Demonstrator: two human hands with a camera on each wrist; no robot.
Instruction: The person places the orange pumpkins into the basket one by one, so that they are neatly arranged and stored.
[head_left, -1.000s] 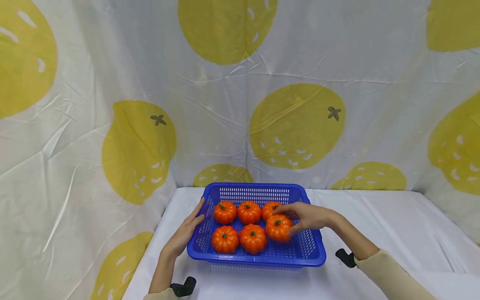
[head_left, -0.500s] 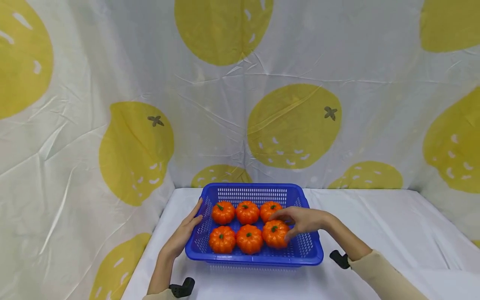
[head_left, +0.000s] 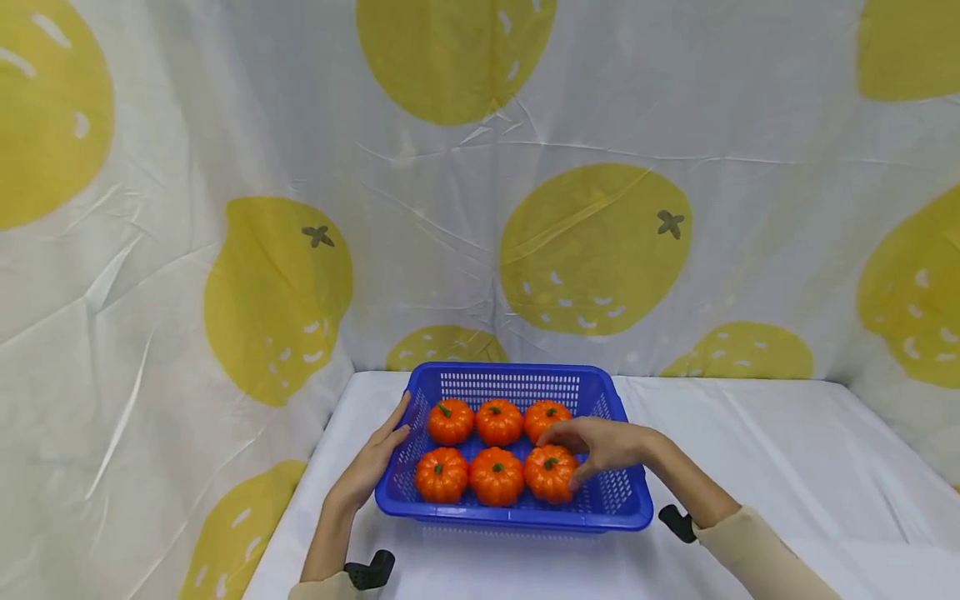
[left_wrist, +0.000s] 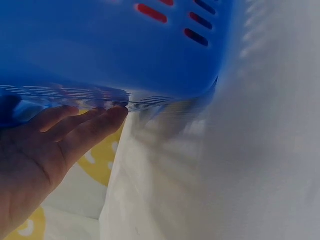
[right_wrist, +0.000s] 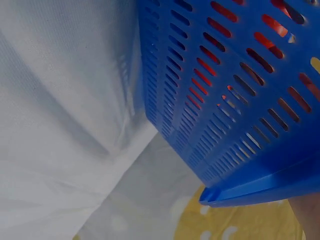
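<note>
A blue plastic basket point(head_left: 517, 521) with slotted walls holds two rows of small orange pumpkins with green stems. My right hand point(head_left: 607, 442) reaches over the right side and grips the front-right pumpkin point(head_left: 550, 475), thumb on its right side and fingers at its back. That pumpkin sits beside the front-middle pumpkin point(head_left: 496, 477). My left hand point(head_left: 367, 467) lies along the left rim; in the left wrist view its straight fingers point(left_wrist: 95, 127) touch the basket's outer wall point(left_wrist: 100, 55). The right wrist view shows the slotted basket wall point(right_wrist: 200, 90); the gripping fingers are hidden there.
The basket stands on a white cloth-covered table point(head_left: 750, 467). Behind it and at the left hangs a pale curtain point(head_left: 420, 275) printed with yellow lemons. Three more pumpkins form the back row, among them the back-left pumpkin point(head_left: 450, 422).
My right hand has lowered its pumpkin and brought it left into the front row. The other front pumpkins have shifted slightly left in the basket. My left hand has stayed at the rim.
</note>
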